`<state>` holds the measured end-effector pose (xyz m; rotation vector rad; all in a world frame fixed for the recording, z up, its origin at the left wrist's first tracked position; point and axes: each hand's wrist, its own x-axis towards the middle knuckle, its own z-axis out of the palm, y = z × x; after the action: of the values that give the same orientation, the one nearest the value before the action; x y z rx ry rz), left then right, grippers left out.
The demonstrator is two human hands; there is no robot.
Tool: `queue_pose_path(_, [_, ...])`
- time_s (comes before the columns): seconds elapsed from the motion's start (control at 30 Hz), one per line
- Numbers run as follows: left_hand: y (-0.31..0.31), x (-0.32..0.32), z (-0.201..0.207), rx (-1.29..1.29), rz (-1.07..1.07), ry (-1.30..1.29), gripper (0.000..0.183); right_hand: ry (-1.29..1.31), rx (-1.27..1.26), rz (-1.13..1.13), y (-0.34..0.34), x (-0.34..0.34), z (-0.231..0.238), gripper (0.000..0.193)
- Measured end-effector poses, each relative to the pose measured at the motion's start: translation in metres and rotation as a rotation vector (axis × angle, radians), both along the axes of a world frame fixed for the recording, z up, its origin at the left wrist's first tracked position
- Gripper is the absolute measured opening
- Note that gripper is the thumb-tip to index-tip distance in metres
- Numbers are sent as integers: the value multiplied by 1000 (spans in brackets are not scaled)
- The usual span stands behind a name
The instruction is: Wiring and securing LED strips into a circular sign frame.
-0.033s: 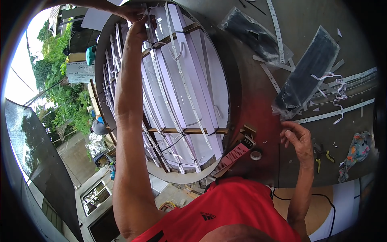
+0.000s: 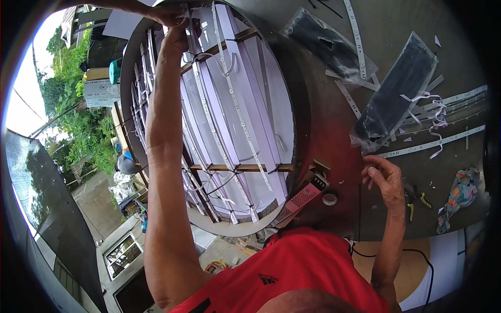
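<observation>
Frame (image 2: 229, 229): where, and which step?

On the left. The left hand (image 2: 178, 40) seems to steady its far end beside a co-worker's hand (image 2: 166, 16); next calls for steadiness.

Grips?

Left, can't tell; right hand (image 2: 385, 182), fingers loosely apart, empty over the table (image 2: 402, 26).

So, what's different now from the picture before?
Only a tiny slide: the whole scene sits slightly further left and up. Nothing was visibly grabbed or dropped. The left hand stays at the far end of the round frame, the right hand near the dark packet.
</observation>
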<state>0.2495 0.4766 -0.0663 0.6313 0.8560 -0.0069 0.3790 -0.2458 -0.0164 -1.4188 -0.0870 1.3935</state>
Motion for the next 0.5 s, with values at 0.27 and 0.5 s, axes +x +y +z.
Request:
queue_pose_path(0.27, [48, -7, -24, 497, -525, 163, 32, -278, -246, 109, -22, -11, 17, 27])
queue_pose_path(0.5, [-113, -43, 112, 1323, -327, 334, 31, -926, -340, 301, -59, -71, 6, 30])
